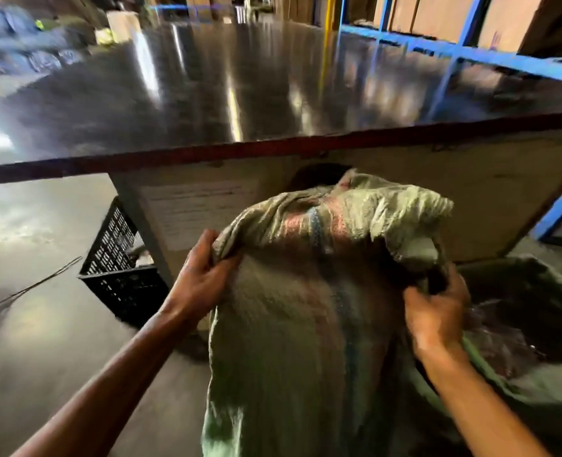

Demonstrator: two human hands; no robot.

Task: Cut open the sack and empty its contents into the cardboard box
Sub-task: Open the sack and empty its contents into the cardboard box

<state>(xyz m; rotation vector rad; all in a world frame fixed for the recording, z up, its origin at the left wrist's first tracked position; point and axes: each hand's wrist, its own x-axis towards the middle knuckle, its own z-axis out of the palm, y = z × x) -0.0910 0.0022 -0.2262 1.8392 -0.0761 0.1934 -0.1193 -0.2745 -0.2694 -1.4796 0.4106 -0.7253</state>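
Note:
A big green woven sack (286,324) with faded red and blue print stands upright in front of me, its top folded over. My left hand (200,275) grips a bunch of the fabric at the sack's upper left. At the upper right corner my right hand (438,311) clutches a dark twisted fold of the sack. Behind the sack stands a pale cardboard box (471,199) with a round hole in its wall and a paper label on the left. The sack's contents are hidden.
A dark glossy table top (240,94) overhangs the box. A black plastic crate (118,275) sits on the concrete floor at left. Another open green sack (537,324) with dark contents lies at right. Blue shelving (454,51) holds cartons at back right.

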